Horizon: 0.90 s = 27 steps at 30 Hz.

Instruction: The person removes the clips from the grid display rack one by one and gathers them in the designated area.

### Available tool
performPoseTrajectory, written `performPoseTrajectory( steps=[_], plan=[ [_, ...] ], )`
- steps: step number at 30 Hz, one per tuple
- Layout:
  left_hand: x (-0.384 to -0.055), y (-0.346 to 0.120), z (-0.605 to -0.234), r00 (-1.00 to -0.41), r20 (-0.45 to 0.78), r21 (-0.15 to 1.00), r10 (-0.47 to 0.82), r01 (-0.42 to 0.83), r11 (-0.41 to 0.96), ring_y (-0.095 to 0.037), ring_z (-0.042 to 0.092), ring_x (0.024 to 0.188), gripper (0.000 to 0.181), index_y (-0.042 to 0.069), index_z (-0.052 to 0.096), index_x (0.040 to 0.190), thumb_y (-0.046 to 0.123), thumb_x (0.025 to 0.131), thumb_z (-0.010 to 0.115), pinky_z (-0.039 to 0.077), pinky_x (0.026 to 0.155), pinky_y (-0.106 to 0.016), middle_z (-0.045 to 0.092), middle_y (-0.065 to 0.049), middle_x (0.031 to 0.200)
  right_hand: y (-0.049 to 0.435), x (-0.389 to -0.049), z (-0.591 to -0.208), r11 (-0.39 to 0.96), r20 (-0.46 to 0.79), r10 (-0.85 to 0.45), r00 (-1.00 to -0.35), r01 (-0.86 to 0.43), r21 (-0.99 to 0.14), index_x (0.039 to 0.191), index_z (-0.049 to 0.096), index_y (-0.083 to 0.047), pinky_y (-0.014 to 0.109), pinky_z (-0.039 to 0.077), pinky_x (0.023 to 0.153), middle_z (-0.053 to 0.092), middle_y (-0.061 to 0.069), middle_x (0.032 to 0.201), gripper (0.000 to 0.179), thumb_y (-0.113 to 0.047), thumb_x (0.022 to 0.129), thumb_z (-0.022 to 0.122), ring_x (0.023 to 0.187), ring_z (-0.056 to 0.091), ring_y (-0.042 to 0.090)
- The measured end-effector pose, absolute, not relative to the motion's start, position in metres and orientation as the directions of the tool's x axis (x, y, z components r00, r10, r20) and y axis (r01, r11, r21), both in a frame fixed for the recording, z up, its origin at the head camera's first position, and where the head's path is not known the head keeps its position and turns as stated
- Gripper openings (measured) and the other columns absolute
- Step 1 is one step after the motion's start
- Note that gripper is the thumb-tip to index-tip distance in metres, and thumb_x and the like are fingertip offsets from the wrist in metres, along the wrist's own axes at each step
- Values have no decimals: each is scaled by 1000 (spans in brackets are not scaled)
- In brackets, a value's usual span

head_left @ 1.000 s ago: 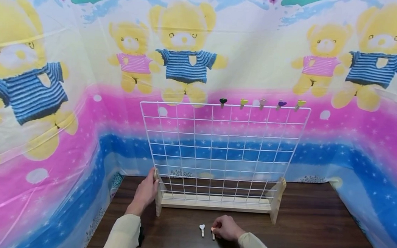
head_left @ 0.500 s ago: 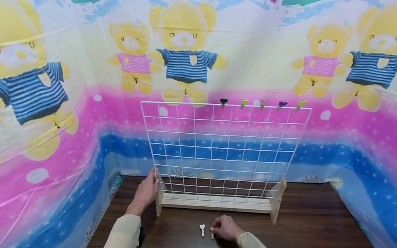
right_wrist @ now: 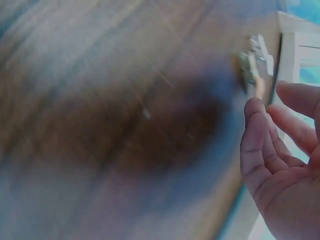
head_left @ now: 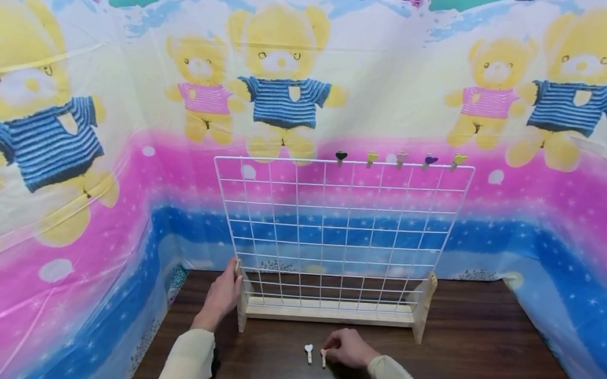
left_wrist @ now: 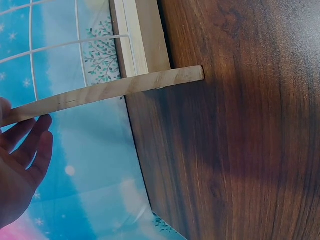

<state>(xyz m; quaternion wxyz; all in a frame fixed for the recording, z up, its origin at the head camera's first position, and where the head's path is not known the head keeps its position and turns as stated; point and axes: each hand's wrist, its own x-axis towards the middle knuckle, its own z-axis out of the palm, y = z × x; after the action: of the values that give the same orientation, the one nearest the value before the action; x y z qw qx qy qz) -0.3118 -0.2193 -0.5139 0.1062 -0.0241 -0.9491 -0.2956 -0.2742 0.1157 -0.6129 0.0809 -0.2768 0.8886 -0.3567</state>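
I read the left hand [head_left: 224,292] as gripping a pale wooden upright [left_wrist: 105,91] near its upper end, fingers bent against the outer face, the opposing digit cut off by the edge of the left wrist view. Right hand [head_left: 350,348]: fingers loosely curled, tips at the heart end of a small wooden clip with an orange heart [head_left: 323,357]; from my cameras I cannot tell whether they pinch the heart or merely touch it. That clip is at the surface of a dark brown wood-grain table [head_left: 492,340], in front of the stand, stem toward the wearer. Just beside it, apart and nearly parallel, I log a small wooden clip with a white heart [head_left: 308,354]. Behind both stands a white wire grid [head_left: 347,227], set in a pale wooden base rail [head_left: 329,315] between the gripped upright and a matching wooden upright [head_left: 424,307]. Along the grid's top wire, from its middle rightward, I count five heart clips: dark [head_left: 341,156], yellow [head_left: 372,156], pale pink [head_left: 401,157], purple [head_left: 430,160], yellow again [head_left: 459,159]. Backdrop: cloth printed with yellow bears [head_left: 199,61] over pink and blue bands
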Motion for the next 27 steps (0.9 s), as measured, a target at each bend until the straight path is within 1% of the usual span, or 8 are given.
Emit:
performPoseTrajectory(
  steps=[3, 8, 12, 19, 24, 27],
  plan=[
    [-312, -219, -513, -975, 221, 555, -14, 114, 824, -41, 61, 97, 51, 7, 25, 144, 14, 99, 48, 48, 77, -54, 56, -28, 120, 122, -276, -597, 583, 56, -572, -818, -453, -675, 90, 69, -6, 23, 46, 60, 60, -11, 73, 9, -12, 84, 70, 64, 54, 1],
    [-311, -219, -513, -975, 221, 551, -13, 113, 827, -40, 61, 95, 50, 7, 25, 144, 14, 99, 48, 49, 75, -53, 57, -28, 118, 131, -279, -563, 557, 111, -593, -797, -506, -659, 95, 69, -4, 23, 48, 62, 61, -11, 78, 11, -10, 86, 68, 69, 55, 2],
    [-310, -219, -512, -975, 220, 551, -11, 115, 827, -40, 62, 94, 50, 7, 24, 143, 14, 99, 48, 49, 74, -53, 58, -28, 117, 138, -277, -531, 543, 160, -597, -786, -542, -641, 97, 69, -7, 24, 49, 63, 62, -10, 79, 10, -11, 87, 68, 70, 57, 3],
    [-310, -219, -513, -978, 209, 559, -23, 100, 823, -40, 62, 95, 51, 8, 25, 144, 14, 99, 48, 49, 75, -53, 57, -28, 118, 146, -271, -479, 563, 205, -581, -788, -570, -598, 101, 69, -15, 25, 50, 68, 63, -12, 86, 12, -17, 90, 65, 78, 59, 3],
    [-310, -219, -513, -979, 204, 558, -22, 97, 824, -40, 62, 94, 49, 9, 24, 143, 14, 100, 47, 49, 75, -53, 57, -28, 118, 146, -268, -438, 563, 231, -599, -767, -608, -559, 102, 69, -16, 25, 50, 68, 63, -13, 87, 13, -20, 91, 65, 78, 59, 3],
    [-311, -218, -512, -978, 206, 560, -18, 103, 822, -40, 61, 95, 49, 8, 24, 143, 14, 100, 47, 49, 75, -53, 57, -28, 117, 146, -267, -410, 551, 264, -613, -745, -642, -533, 104, 68, -14, 24, 51, 70, 63, -12, 88, 15, -20, 90, 66, 80, 59, 3]
  ],
)
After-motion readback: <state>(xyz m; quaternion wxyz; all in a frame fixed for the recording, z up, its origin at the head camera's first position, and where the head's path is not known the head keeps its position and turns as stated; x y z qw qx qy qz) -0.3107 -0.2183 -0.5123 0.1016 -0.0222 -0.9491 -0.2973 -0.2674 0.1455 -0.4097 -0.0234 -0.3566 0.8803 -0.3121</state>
